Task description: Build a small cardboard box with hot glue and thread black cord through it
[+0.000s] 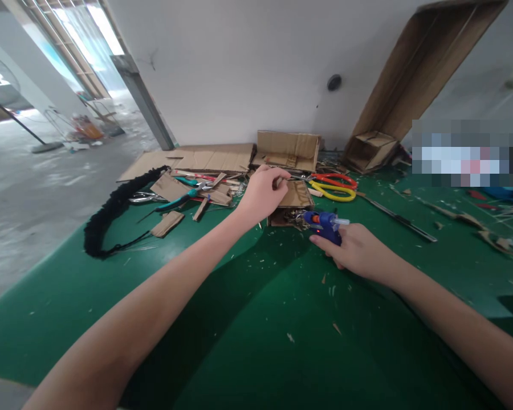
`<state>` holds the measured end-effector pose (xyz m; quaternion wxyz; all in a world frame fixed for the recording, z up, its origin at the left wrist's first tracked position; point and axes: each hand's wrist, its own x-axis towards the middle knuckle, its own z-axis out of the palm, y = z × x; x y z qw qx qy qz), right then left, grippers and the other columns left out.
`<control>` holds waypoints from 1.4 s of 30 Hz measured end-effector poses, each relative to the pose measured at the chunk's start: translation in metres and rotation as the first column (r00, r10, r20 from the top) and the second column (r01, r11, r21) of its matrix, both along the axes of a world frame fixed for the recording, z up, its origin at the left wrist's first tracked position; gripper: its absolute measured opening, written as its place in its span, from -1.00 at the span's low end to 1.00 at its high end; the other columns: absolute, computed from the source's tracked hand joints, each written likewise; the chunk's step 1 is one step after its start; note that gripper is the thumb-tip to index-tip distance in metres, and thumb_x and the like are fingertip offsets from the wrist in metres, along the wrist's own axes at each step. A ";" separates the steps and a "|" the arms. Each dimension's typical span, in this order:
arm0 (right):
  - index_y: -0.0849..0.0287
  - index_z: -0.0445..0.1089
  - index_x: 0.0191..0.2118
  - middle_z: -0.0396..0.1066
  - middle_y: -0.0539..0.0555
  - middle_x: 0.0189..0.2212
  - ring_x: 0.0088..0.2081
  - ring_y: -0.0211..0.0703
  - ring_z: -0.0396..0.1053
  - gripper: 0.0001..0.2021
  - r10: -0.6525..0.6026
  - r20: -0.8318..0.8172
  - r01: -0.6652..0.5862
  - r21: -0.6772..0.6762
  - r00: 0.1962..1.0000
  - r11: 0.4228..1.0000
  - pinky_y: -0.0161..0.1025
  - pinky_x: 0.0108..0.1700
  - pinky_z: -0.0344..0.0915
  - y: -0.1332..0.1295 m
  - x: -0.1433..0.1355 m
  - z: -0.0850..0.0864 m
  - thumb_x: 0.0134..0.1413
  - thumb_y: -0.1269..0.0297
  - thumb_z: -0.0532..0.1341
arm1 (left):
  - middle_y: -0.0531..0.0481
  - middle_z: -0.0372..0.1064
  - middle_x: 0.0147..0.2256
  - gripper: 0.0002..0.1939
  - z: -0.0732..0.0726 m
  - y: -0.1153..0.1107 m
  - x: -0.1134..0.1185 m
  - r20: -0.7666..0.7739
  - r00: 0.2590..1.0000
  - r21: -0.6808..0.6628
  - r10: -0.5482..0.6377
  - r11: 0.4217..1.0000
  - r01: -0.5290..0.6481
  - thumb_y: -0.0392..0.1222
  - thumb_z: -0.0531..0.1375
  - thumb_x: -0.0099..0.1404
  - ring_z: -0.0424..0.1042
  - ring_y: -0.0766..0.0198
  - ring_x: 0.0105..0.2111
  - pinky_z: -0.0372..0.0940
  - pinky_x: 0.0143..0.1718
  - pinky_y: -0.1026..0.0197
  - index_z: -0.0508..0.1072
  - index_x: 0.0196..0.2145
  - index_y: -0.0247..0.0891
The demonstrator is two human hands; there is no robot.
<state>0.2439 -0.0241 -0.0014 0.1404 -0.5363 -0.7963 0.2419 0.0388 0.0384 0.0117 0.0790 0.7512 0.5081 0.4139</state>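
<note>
While the right hand (361, 250) is wrapped around a blue glue gun (325, 226), its tip points at the open front of a small brown box (297, 195). A clear glue stick (342, 221) pokes out of the back of the gun, and a tiny red light shines on its side. The left hand (264, 191) is at the left side of the box top with its fingers bent; I cannot tell if it is pinching anything. The box sits on the green bench (256, 319), near the wall (256, 68). Just right of it are red handles (336, 181) and yellow handles (336, 192). On the left lie green-blue pliers (182, 199), bits of cardboard (167, 224) and a fuzzy black strip (106, 213) that bends round. A long, thin tool (399, 218) lies off to the right.
</note>
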 end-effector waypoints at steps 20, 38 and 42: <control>0.15 0.32 -0.49 0.27 -0.03 -0.75 -0.69 -0.23 0.23 -0.66 -0.008 0.022 0.003 0.249 1.000 0.968 -0.29 -0.59 0.11 -0.001 0.002 -0.010 0.14 0.00 0.08 | -0.02 0.34 -0.38 -0.79 -0.003 0.000 -0.001 0.007 1.000 0.017 -0.013 1.000 0.013 -0.38 0.11 0.20 0.33 0.29 -0.32 0.28 -0.22 0.21 0.49 -0.25 -0.26; 0.11 0.17 -0.60 0.20 -0.02 -0.72 -0.65 -0.22 0.19 -0.62 -0.024 0.064 0.001 0.337 0.998 0.941 -0.27 -0.57 0.04 0.001 -0.001 -0.013 0.15 0.02 0.07 | -0.04 0.32 -0.34 -0.80 -0.001 0.000 0.001 0.014 1.000 0.003 -0.003 1.000 0.003 -0.39 0.12 0.19 0.34 0.32 -0.37 0.30 -0.25 0.20 0.50 -0.26 -0.26; 0.10 0.17 -0.62 0.17 -0.04 -0.76 -0.68 -0.23 0.18 -0.61 -0.005 0.067 -0.019 0.348 0.998 0.937 -0.26 -0.58 0.02 -0.001 0.002 -0.014 0.15 0.02 0.07 | -0.03 0.32 -0.34 -0.79 -0.002 0.000 0.000 0.013 1.000 0.017 -0.006 1.000 0.006 -0.39 0.12 0.19 0.34 0.33 -0.39 0.30 -0.25 0.20 0.49 -0.26 -0.25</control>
